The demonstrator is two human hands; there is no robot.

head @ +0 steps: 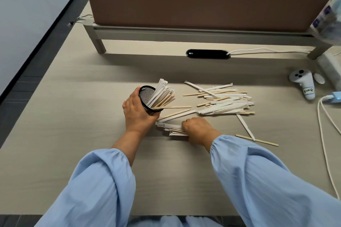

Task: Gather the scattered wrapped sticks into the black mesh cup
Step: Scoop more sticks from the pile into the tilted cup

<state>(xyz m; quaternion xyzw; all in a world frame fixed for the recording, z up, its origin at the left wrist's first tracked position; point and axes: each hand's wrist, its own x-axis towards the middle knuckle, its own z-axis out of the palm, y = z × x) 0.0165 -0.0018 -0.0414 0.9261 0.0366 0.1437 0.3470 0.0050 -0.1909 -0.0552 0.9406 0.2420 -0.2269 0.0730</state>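
Note:
My left hand grips the black mesh cup, tilted with its mouth toward the right. Several wrapped sticks and bare wooden ones stick out of it. My right hand is closed on a small bundle of wrapped sticks lying flat on the table just below the cup. A larger pile of wrapped and bare sticks lies to the right of the cup. Two more sticks lie crossed further right of my right hand.
A white VR controller rests at the right. White cables run along the right edge. A brown partition on a metal frame closes off the back, with a black cable slot in front of it.

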